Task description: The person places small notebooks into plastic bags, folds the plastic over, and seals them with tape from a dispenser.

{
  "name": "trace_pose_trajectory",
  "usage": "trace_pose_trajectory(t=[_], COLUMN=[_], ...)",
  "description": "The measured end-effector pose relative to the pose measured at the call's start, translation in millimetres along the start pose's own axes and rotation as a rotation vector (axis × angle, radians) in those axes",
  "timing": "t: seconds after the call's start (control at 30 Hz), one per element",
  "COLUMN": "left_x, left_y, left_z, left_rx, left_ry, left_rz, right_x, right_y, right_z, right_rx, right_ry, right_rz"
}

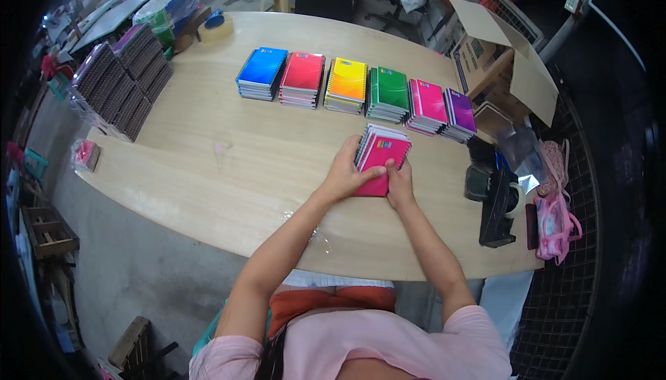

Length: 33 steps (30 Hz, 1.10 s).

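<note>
Both my hands grip a small stack of spiral notebooks (383, 154) with a pink cover on top, over the right middle of the table. My left hand (345, 172) wraps its left side, thumb across the cover. On the right edge my right hand (400, 184) closes, its thumb on the cover too. Beyond them a row of notebook piles runs across the table: blue (263, 66), red (303, 72), yellow (347, 79), green (388, 88), pink (428, 100) and purple (460, 111). The pink pile is just past the held stack.
Wrapped notebook bundles (121, 85) rise at the table's left end, near a small wrapped pack (85, 155). Tape rolls (216, 28) lie at the far left. At right are an open cardboard box (485, 57), a black tape dispenser (497, 206) and a pink pouch (553, 227).
</note>
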<state>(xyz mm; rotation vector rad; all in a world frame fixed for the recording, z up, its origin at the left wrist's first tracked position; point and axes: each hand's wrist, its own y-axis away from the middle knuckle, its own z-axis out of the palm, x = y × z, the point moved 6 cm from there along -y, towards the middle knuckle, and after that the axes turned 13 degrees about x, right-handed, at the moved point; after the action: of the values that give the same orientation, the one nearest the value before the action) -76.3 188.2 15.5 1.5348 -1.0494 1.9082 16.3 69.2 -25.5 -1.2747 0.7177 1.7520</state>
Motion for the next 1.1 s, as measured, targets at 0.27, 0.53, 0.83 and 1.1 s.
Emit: trace_pose_trajectory(t=[0.27,0.53,0.83,1.1], left_x=[16,37,35,-33], left_y=[1,9,15,7], left_z=[-4,1,14,2], left_rx=[-0.002,-0.001,0.055,0.212], left_ry=[-0.025,-0.22,-0.191,0.334], left_rz=[0.295,0.355,0.287,-0.442], right_x=[-35,-28,-16,0], right_y=[8,6,4,-19], right_z=[6,0,1,-6], right_rx=[-0.105,-0.176,-0.21,0.016], right_ry=[0.11,-0.028,-0.191,0.1], right_rz=[-0.224,-0.112,0.154,0.305])
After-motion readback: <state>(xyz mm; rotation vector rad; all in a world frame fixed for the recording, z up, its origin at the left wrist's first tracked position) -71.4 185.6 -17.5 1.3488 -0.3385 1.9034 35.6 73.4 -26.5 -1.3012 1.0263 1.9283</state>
